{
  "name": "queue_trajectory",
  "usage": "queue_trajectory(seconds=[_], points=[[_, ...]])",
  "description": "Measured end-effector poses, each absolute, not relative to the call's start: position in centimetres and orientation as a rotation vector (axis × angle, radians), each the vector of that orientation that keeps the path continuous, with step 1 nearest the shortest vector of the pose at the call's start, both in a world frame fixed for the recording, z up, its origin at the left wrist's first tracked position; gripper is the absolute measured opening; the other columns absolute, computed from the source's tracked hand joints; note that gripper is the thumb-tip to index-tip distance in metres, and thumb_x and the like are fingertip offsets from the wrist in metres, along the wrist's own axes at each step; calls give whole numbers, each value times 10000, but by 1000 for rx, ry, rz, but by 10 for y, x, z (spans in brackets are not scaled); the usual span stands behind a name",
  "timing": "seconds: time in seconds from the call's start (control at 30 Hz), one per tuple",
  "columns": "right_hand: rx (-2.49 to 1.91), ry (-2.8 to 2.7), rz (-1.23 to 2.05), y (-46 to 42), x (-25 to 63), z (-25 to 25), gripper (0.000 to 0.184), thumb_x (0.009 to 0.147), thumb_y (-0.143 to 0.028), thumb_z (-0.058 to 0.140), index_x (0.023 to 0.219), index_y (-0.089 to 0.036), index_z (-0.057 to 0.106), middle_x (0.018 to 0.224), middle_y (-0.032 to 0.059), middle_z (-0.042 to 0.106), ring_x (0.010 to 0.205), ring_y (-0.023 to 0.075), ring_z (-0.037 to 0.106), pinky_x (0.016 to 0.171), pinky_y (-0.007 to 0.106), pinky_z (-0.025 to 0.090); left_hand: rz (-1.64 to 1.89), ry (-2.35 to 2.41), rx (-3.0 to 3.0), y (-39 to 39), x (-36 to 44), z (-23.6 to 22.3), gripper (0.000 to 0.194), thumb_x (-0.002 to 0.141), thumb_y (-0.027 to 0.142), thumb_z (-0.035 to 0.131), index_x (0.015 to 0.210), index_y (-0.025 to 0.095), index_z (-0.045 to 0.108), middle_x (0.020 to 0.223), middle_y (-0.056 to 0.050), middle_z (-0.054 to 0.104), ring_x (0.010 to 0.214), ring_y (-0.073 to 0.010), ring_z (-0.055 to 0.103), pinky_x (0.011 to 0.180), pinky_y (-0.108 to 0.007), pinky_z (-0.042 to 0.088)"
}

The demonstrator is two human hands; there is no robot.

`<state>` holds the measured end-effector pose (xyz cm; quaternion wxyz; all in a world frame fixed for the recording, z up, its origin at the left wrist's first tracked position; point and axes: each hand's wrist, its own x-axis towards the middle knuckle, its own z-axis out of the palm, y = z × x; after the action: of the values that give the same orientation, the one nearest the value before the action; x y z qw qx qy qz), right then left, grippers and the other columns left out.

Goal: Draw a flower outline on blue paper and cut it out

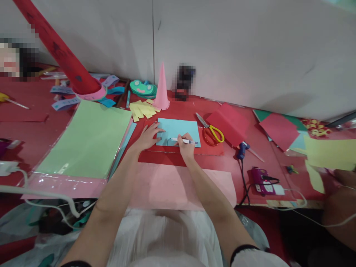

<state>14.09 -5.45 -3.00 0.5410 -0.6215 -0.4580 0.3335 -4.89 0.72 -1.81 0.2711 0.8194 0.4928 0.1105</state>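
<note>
A light blue sheet of paper (178, 128) lies on a red board (214, 149) in front of me. My left hand (148, 136) rests at the sheet's left edge, its fingers spread flat across it. With my right hand (186, 144) I grip a white pen (189, 141), held low over the paper with its tip pointing left. A short dark curved line (168, 141) shows on the sheet by the tip. Just right of the sheet are scissors (210, 129) with yellow and red handles, blades partly apart.
Left lies a plastic-wrapped stack of green paper (89, 137). Behind the sheet are a pink paper cone (162, 91), yellow strips (141, 109) and green frog-face cutouts (143, 89). To the right are a glue gun (243, 150), a purple power socket (261, 181) and another person's arm (340, 207).
</note>
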Motion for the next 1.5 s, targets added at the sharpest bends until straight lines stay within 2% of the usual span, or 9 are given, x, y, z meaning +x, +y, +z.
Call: queue_trajectory(seconds=[0.17, 0.4, 0.63, 0.83, 1.03, 1.2, 1.33, 1.43, 1.5], points=[[-1524, -1142, 761, -54, 140, -34, 330, 831, -406, 543, 608, -244, 363, 469, -67, 564, 469, 128, 548, 599, 271, 430, 317, 1323, 2204, 7, -49, -18, 382, 855, 278, 537, 1230, 321, 591, 1550, 1, 331, 1458, -201, 214, 1185, -498, 87], [-1587, -1052, 634, -55, 139, -32, 304, 844, -365, 505, 613, -253, 342, 438, -75, 503, 442, 127, 499, 540, 263, 423, 322, 1336, 2217, 9, -49, -21, 369, 858, 273, 547, 1221, 307, 603, 1547, -10, 337, 1459, -205, 211, 1188, -492, 86], [-1350, -740, 654, -49, 150, -27, 311, 834, -460, 549, 708, -242, 367, 445, -115, 452, 434, 95, 510, 615, 285, 553, 290, 1315, 2237, 9, -50, -21, 374, 881, 272, 533, 1245, 325, 599, 1553, -1, 320, 1464, -222, 192, 1185, -511, 87], [-1307, -466, 671, -38, 173, -20, 351, 793, -504, 589, 728, -234, 375, 494, -128, 433, 400, 58, 466, 574, 286, 588, 266, 1327, 2275, 4, -46, -17, 367, 900, 251, 495, 1235, 339, 618, 1578, 25, 253, 1469, -240, 165, 1187, -518, 59], [-1372, -568, 660, -37, 175, -24, 339, 821, -526, 538, 722, -232, 402, 462, -104, 439, 432, 84, 495, 589, 287, 573, 108, 1302, 2257, -5, -42, -10, 410, 906, 378, 514, 1315, 369, 550, 1610, 26, 154, 1483, -275, 61, 1167, -561, 1], [-1339, -855, 686, -45, 163, -23, 338, 845, -524, 526, 726, -220, 438, 553, -49, 536, 542, 117, 568, 612, 282, 535, 37, 1325, 2290, -7, -40, -11, 508, 925, 408, 477, 1427, 365, 409, 1619, 2, 100, 1484, -273, 24, 1164, -564, 11], [-1396, -978, 549, -49, 162, -19, 295, 891, -487, 474, 789, -212, 498, 649, -3, 610, 645, 147, 609, 696, 305, 520, 45, 1474, 2309, -17, -26, -9, 533, 931, 428, 460, 1446, 310, 386, 1605, -47, 174, 1478, -320, 66, 1149, -609, -4], [-1474, -1111, 369, -47, 170, -23, 267, 924, -431, 427, 954, -210, 574, 938, 75, 684, 926, 194, 635, 883, 364, 491, 135, 1569, 2365, -27, -11, -4, 542, 922, 459, 477, 1423, 260, 424, 1558, -105, 295, 1454, -356, 166, 1143, -628, -25], [-1552, -1321, 327, -45, 178, -30, 251, 920, -379, 434, 1014, -215, 599, 1084, 112, 663, 1110, 235, 585, 975, 412, 447, 229, 1637, 2369, -32, -4, 0, 496, 933, 448, 459, 1388, 250, 468, 1473, -116, 433, 1411, -349, 285, 1150, -620, -29]])
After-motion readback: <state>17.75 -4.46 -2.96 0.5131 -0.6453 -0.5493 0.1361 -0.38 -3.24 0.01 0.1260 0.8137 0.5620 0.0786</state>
